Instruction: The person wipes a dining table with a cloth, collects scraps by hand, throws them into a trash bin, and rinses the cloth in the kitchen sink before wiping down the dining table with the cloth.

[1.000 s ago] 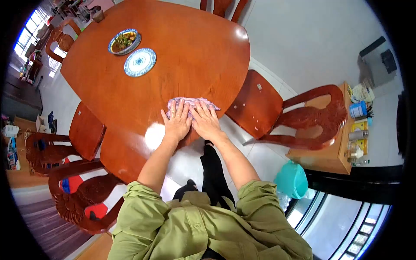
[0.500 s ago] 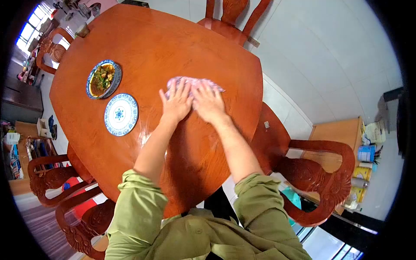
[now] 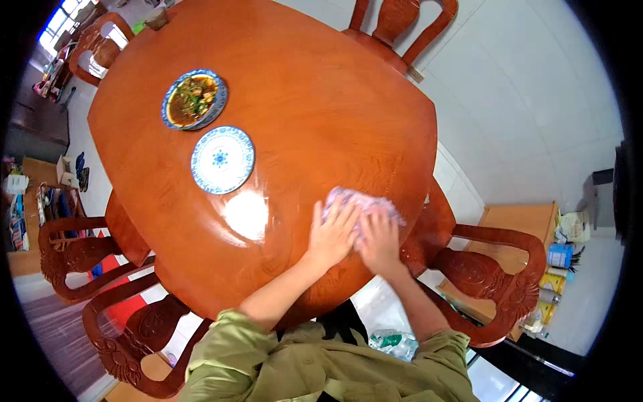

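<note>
A pink-and-white patterned cloth lies on the reddish-brown wooden table, near its right front edge. My left hand rests with fingers stretched out, their tips on the cloth's left part. Flat over the cloth's right part is my right hand, its fingers extended and side by side with the left. Part of the cloth is hidden under both hands. Up and left of them sit a white-and-blue plate and a blue-rimmed bowl of food with greens in brown sauce.
Carved wooden chairs stand around the table, one close on the right and one at the far side. A small pot-like container is at the far left end. Below the table's front edge, a clear plastic bag shows.
Both hands have moved the cloth toward me and to the right across the table. The view has shifted, so the plate and bowl appear higher and further right.
</note>
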The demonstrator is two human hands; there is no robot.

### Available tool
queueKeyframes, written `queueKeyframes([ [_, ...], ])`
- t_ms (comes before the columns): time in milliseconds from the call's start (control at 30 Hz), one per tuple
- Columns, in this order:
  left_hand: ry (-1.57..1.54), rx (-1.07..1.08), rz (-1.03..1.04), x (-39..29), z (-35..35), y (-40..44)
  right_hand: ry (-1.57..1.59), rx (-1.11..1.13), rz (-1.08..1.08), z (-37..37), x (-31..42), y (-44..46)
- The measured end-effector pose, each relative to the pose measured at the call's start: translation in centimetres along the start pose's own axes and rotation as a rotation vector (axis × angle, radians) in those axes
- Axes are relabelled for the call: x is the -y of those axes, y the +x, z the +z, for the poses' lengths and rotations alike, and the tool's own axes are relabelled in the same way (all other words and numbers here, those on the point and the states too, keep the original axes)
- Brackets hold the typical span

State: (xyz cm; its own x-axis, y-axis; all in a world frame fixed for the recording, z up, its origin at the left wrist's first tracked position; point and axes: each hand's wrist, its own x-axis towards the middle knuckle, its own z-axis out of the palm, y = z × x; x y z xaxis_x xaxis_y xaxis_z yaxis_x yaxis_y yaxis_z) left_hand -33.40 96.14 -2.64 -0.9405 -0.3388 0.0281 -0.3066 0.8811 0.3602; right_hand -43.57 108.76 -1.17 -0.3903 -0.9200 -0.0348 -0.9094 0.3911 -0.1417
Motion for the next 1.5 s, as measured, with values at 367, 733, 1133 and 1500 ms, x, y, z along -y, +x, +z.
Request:
queueKeyframes([
  [367, 0.158, -0.011, -0.579, 12.6, -6.2, -17.6, 0.375, -0.029, -0.554, 3.6, 19.5, 6.9],
  [733, 0.201, -0.153, -0.135, 13.7, -4.2, 10.1, 0.117, 0.05, -0.307, 0.1, -1.7, 21.7],
  [1133, 0.163, -0.028, -0.06, 3.4, 1.2, 32.1, 0.024, -0.153, 0.064, -0.9, -21.1, 23.7],
  [1500, 0.049, -0.079, 0.012, -0.3, 0.1, 3.9, 0.051, 0.009, -0.082, -0.5, -4.8, 3.1],
])
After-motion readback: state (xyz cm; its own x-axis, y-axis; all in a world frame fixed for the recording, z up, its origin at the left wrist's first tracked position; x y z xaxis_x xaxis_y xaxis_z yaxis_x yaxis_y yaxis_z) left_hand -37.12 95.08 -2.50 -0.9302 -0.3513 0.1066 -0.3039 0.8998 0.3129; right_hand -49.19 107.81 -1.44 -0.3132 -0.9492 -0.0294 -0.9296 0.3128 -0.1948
